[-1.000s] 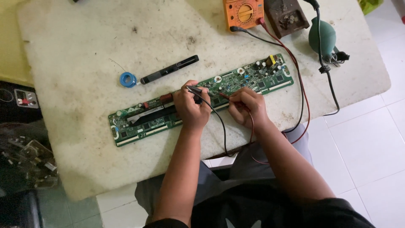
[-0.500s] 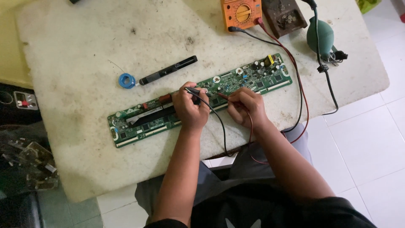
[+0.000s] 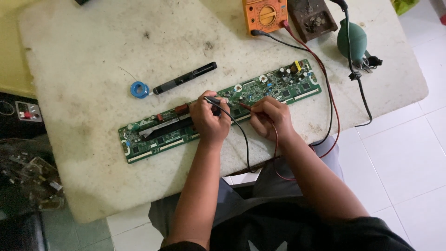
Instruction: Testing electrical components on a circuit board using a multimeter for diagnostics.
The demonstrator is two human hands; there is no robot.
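My left hand grips the black probe, my right hand the red probe, both touching the board under them.

A single head-worn camera looked steeply down from above the seated person, at moderate distance, onto the white worktable. The table's far edge lay toward the frame top, the person's lap and floor tiles toward the bottom.

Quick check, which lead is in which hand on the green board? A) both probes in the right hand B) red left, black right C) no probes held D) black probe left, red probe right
D: the left hand pinches the black probe and the right hand the red probe, both tips down on the green circuit board, with leads running back to the orange multimeter.
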